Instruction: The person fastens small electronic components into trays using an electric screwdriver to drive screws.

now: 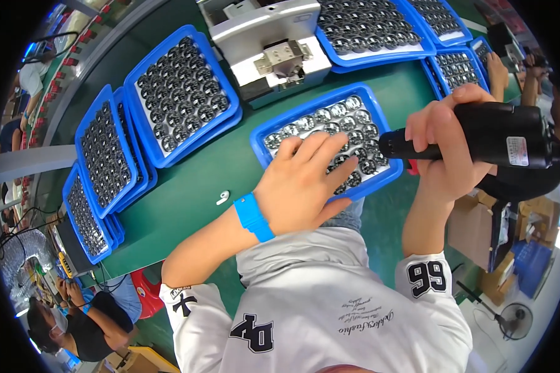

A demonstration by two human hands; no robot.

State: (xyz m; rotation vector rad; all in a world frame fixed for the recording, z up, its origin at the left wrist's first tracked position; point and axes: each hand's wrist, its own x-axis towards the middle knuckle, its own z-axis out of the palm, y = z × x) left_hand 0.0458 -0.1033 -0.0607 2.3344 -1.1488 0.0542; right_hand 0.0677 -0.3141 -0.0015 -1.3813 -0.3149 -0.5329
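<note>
In front of me a blue tray point(378, 181) holds rows of shiny, clear, round lens-like pieces point(322, 115). My left hand point(295, 186) lies over the tray's near left part with its fingers spread; whether the fingertips press on the pieces I cannot tell. A blue strap point(253, 217) circles the left wrist. My right hand point(445, 133) is wrapped round a black hand-held tool point(494, 133) with a thick body and a narrow nozzle. The nozzle's tip points left, at the tray's right edge, close above the pieces.
Stacked blue trays of similar pieces stand at the left point(115, 149) and back right point(373, 28). A metal fixture point(283, 59) sits behind the middle tray. A small white object point(223, 198) lies on the green table point(196, 227). Another person's hand point(496, 74) is at the far right.
</note>
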